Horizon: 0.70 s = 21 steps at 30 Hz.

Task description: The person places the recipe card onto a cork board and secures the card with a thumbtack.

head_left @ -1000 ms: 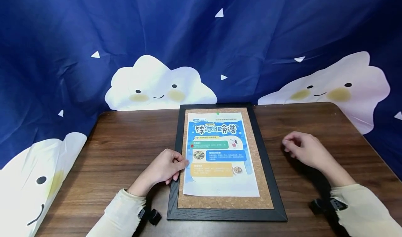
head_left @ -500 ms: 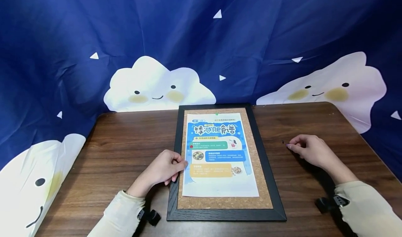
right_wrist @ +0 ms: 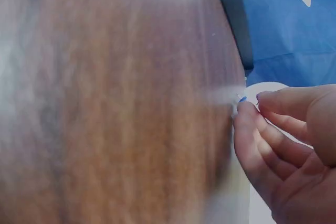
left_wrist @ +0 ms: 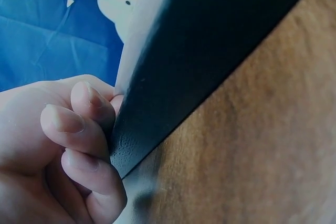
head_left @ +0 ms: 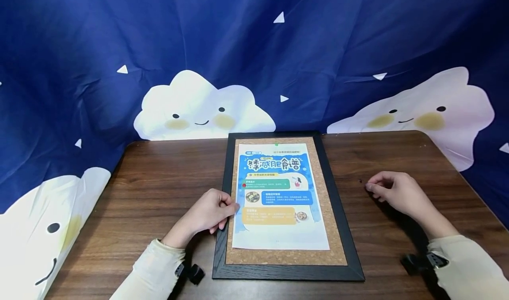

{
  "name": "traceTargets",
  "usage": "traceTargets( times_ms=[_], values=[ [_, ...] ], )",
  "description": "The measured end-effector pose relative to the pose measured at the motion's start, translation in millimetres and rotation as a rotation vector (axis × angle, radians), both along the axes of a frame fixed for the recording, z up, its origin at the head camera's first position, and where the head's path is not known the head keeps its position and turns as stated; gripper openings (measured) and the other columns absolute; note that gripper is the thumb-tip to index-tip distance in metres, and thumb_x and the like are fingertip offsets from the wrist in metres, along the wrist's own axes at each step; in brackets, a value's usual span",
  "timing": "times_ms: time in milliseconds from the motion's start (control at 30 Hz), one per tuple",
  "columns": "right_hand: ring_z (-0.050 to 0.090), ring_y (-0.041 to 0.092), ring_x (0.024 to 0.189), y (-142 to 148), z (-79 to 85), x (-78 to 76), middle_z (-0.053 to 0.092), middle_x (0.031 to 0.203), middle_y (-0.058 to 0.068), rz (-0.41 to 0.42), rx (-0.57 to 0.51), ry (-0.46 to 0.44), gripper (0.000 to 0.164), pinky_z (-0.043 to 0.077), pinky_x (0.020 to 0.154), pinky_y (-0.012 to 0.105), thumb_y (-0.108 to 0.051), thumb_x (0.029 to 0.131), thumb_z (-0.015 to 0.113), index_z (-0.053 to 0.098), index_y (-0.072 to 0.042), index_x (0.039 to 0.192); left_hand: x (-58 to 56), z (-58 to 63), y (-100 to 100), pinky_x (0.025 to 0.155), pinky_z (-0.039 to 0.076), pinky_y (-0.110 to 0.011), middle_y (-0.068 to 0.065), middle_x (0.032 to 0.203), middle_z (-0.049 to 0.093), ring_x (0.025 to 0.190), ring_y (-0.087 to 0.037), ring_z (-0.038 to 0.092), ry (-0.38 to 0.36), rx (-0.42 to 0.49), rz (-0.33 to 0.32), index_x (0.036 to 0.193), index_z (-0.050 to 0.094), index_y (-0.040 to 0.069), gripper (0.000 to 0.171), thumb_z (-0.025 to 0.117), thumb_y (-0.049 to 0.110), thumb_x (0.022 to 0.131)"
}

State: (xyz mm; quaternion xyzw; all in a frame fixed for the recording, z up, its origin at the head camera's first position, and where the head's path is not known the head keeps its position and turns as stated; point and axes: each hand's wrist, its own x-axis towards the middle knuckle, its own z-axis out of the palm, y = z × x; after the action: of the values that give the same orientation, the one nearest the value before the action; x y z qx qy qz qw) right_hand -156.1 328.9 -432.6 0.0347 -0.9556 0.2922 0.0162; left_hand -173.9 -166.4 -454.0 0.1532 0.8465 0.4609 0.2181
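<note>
A printed sheet (head_left: 276, 238) lies on a black-framed cork board (head_left: 294, 272). A green pushpin (head_left: 276, 144) sits at its top edge and a red pushpin (head_left: 244, 185) on its left side. My left hand (head_left: 210, 210) grips the board's left side, thumb on top by the sheet's edge; in the left wrist view its curled fingers (left_wrist: 86, 163) lie against the black frame. Right of the board, my right hand (head_left: 395, 191) holds thumb and forefinger together on a tiny purple pushpin (right_wrist: 260, 96), mostly hidden. A small blue and white thing (right_wrist: 242, 98) shows close to the fingertips.
All this is on a brown wooden table (head_left: 171, 167). A tiny dark thing (head_left: 360, 181) lies just left of the right fingertips. Behind the table hangs a blue curtain (head_left: 238, 35) with white clouds. A small black camera (head_left: 413, 263) is worn on the right wrist.
My right hand has shifted slightly right, its fingertips drawing together; the tiny thing on the table now shows beside them. The left hand and the board keep their places.
</note>
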Motion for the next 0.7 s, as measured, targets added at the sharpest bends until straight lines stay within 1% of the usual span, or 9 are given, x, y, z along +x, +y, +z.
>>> traceTargets(
  times_ms=[67,167,333,433,500,700],
  values=[
    [0.069,0.003,0.064,-1,1.2,2.4,0.077,0.082,0.008,0.013,-0.074,0.003,0.009,0.060,0.059,0.026,-0.005,0.103,0.072,0.076,0.002,0.100,-0.2,0.3,0,0.036,0.036,-0.022,0.004,0.047,0.055,0.032,-0.006,0.043,-0.001,-0.005,0.000,0.082,0.070,0.010,0.026,0.065,0.017,0.106],
    [0.072,0.003,0.069,-5,2.3,4.2,0.079,0.086,0.014,0.038,-0.176,0.008,0.007,0.063,0.062,0.026,0.001,0.101,0.071,0.075,0.006,0.103,-0.2,0.7,0,0.036,0.036,-0.022,0.003,0.048,0.056,0.032,-0.006,0.043,0.001,-0.011,0.001,0.082,0.070,0.010,0.026,0.065,0.018,0.107],
    [0.073,0.005,0.075,-15,4.3,4.7,0.080,0.089,0.009,0.089,-0.302,0.004,0.009,0.064,0.065,0.027,0.005,0.101,0.069,0.074,0.009,0.107,0.3,0.9,-1,0.037,0.036,-0.022,0.003,0.048,0.056,0.032,-0.006,0.043,-0.006,-0.012,0.008,0.083,0.070,0.010,0.025,0.066,0.018,0.106],
    [0.074,0.006,0.076,-23,6.1,4.4,0.080,0.090,0.007,0.110,-0.335,-0.002,0.009,0.064,0.066,0.027,0.004,0.101,0.069,0.074,0.009,0.107,0.6,1.1,0,0.036,0.036,-0.022,0.003,0.047,0.056,0.031,-0.006,0.043,-0.008,-0.009,0.009,0.082,0.070,0.010,0.026,0.066,0.018,0.106],
    [0.074,0.007,0.076,-28,6.7,4.2,0.080,0.090,0.008,0.121,-0.347,-0.003,0.009,0.064,0.066,0.028,0.004,0.101,0.069,0.074,0.008,0.107,0.9,1.5,0,0.036,0.036,-0.022,0.004,0.047,0.055,0.031,-0.006,0.043,-0.009,-0.007,0.009,0.082,0.070,0.010,0.026,0.066,0.018,0.106],
    [0.074,0.008,0.074,-37,5.1,4.7,0.080,0.088,0.008,0.127,-0.376,0.000,0.008,0.064,0.065,0.029,0.004,0.100,0.071,0.075,0.008,0.105,1.7,2.2,1,0.036,0.036,-0.022,0.004,0.047,0.055,0.031,-0.006,0.042,-0.012,-0.006,0.007,0.082,0.069,0.010,0.026,0.066,0.018,0.106]
  ],
)
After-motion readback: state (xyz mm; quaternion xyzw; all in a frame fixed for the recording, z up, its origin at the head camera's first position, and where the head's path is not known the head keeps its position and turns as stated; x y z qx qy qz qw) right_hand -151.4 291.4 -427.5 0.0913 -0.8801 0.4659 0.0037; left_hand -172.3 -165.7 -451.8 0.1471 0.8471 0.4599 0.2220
